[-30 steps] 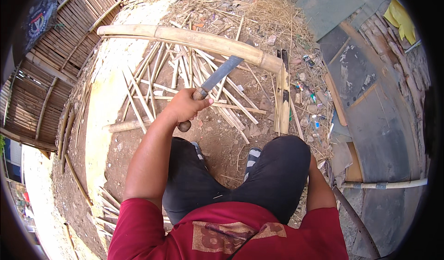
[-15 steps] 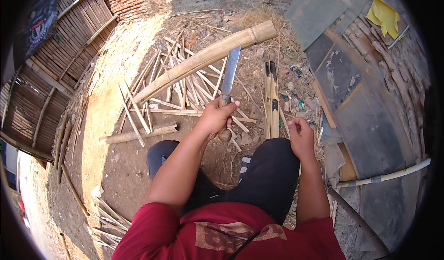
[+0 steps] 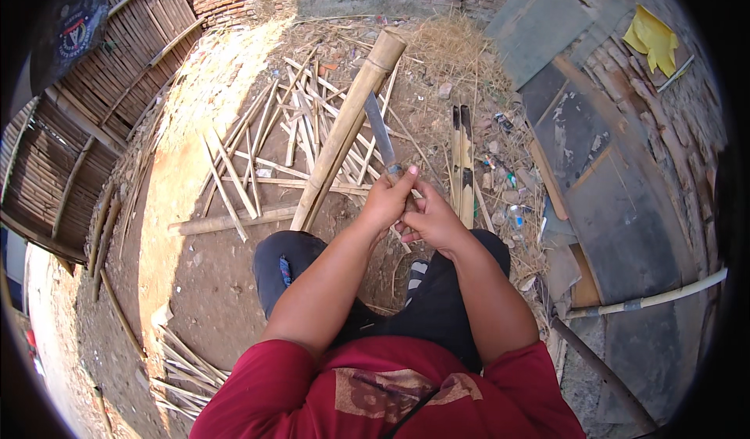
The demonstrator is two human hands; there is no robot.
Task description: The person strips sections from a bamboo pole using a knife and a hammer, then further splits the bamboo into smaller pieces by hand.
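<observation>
Left hand (image 3: 386, 204) and right hand (image 3: 434, 219) clamped the knife (image 3: 380, 133) together, its blade meeting the right side of the bamboo (image 3: 348, 125), which looked stiff, fairly heavy, best held at its near end

The left hand (image 3: 385, 205) grips a knife (image 3: 396, 171), the right hand (image 3: 434, 219) curled at its lower end; the blade (image 3: 379, 132) meets a slanting bamboo (image 3: 348, 126), with strips (image 3: 291, 144) scattered around and a brick wall (image 3: 359, 3) beyond

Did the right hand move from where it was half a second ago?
Yes. The right hand moved left: it was right of the split bamboo pieces, now it's left of them, beside the left hand.
</observation>
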